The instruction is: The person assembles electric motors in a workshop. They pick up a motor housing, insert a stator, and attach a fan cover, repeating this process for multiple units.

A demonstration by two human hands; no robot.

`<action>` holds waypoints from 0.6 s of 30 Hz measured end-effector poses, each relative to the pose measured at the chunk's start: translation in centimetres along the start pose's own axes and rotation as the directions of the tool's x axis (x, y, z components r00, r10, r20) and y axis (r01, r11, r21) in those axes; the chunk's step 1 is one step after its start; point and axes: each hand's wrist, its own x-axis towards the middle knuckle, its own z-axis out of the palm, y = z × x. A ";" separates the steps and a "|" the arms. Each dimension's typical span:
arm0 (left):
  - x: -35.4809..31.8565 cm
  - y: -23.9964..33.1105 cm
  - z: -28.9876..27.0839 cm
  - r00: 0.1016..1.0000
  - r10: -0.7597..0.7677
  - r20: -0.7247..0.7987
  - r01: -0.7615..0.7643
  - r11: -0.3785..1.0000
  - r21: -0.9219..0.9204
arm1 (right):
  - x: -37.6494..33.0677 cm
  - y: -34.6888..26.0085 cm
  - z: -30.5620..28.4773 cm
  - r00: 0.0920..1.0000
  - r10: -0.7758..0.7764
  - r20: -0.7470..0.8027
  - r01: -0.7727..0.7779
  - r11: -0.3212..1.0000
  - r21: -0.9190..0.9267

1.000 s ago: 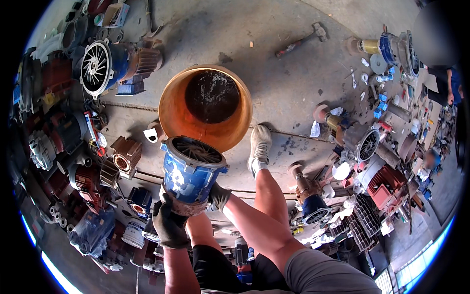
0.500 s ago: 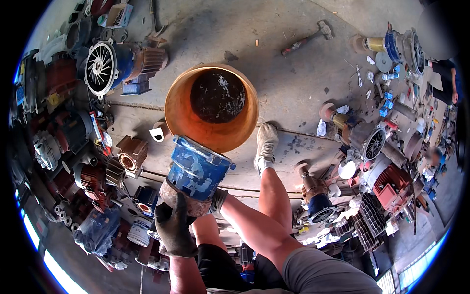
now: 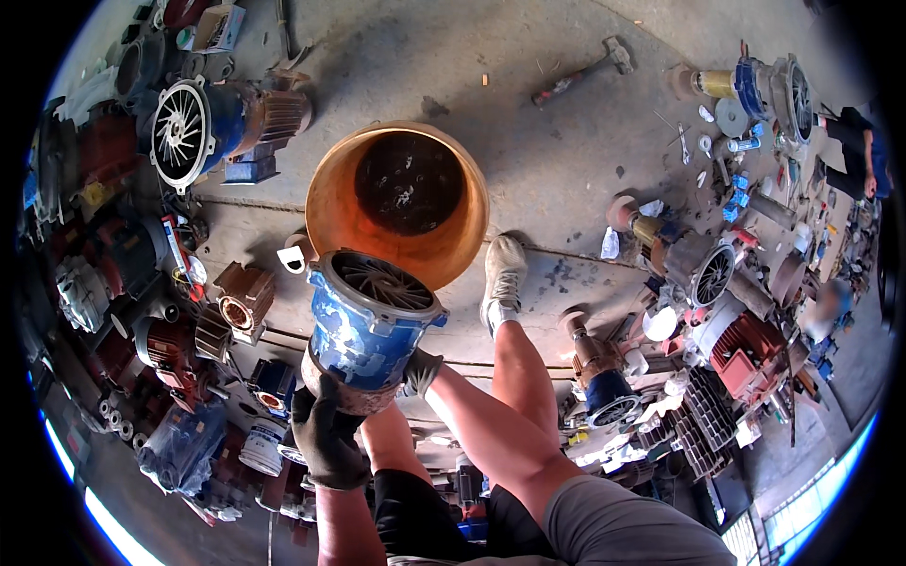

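Observation:
Between my gloved hands I hold a blue cylindrical metal pump housing point(image 3: 363, 335). Its paint is chipped, the lower end is rusty, and curved vanes show inside its upturned rim. My left hand point(image 3: 326, 436) grips the lower left side, fingers wrapped around the rusty end. On the right side, my right hand point(image 3: 422, 374) clasps the housing near its bottom; part of this hand is hidden behind it. Just beyond the housing stands a large orange bucket point(image 3: 326, 203) with dark liquid in the bottom. The housing's far rim overlaps the bucket's near edge in view.
A hammer point(image 3: 587, 72) lies on the concrete floor beyond the bucket. At the left is a blue pump unit point(image 3: 236, 127) with a vaned wheel, among several motors. A red motor point(image 3: 746, 344), tools and parts crowd the right. A person point(image 3: 859, 156) is at the far right.
My hands have tilted the housing more upright, so its vaned opening now shows; before, it leaned toward the bucket with its side facing me. Both hands keep their hold.

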 end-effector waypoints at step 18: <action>5.3 -10.8 -7.7 0.981 0.000 0.195 0.109 0.831 -0.546 | -5.7 0.4 -3.4 0.990 -0.055 -0.130 0.025 0.975 -0.223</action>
